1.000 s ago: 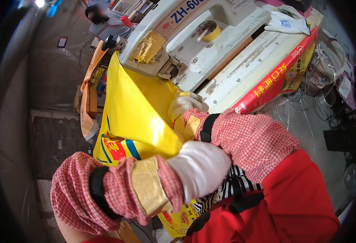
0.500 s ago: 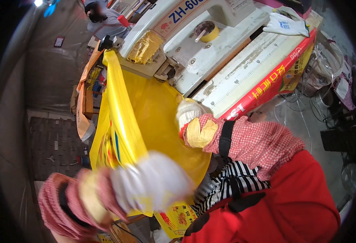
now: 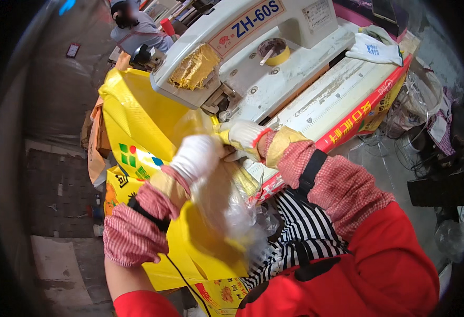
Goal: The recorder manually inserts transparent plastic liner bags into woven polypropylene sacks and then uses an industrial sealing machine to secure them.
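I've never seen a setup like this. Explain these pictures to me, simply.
There's no robot here: a person wears a wide fisheye camera on the head, looking down, so straight edges bend near the rim. Their left hand and right hand wear pale gloves, below checked oversleeves.

The big pale machine is a sewing machine. A roll of yellow tape lies on its bed, and a spare white glove lies on the worktop beside it.

Both hands are at a large yellow sack, with clear plastic hanging below the blurred left one. How firmly either hand grips can't be made out.
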Motion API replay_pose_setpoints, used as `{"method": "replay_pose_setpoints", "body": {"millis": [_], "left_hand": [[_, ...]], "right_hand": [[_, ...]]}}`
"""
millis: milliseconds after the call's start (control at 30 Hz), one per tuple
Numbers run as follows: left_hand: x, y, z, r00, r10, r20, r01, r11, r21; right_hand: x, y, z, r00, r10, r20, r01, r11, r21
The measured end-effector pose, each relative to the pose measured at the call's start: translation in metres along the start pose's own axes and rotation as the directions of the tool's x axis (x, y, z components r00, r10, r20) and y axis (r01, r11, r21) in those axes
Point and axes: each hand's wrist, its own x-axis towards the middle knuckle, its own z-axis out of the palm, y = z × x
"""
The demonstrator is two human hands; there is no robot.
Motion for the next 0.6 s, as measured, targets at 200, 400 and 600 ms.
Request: {"method": "replay_pose_setpoints", "body": {"millis": [200, 400, 600], "left_hand": [[-0.007, -0.064, 0.003, 0.899, -0.436, -0.041, 0.433, 0.899, -0.061], [-0.147, 0.0, -0.074, 0.983, -0.04, 0.177, 0.057, 0.994, -0.089], [-0.279, 0.034, -0.131, 0.683, -0.339, -0.647, 0.621, 0.736, 0.269]], "right_hand": [[-0.027, 0.01, 0.028, 0.903, -0.427, 0.052, 0.273, 0.475, -0.836], [-0.02, 0.003, 0.046, 0.742, -0.622, 0.252, 0.155, -0.206, -0.966], [-0.035, 0.001, 0.096, 0.611, -0.414, 0.675, 0.458, -0.51, -0.728]]}}
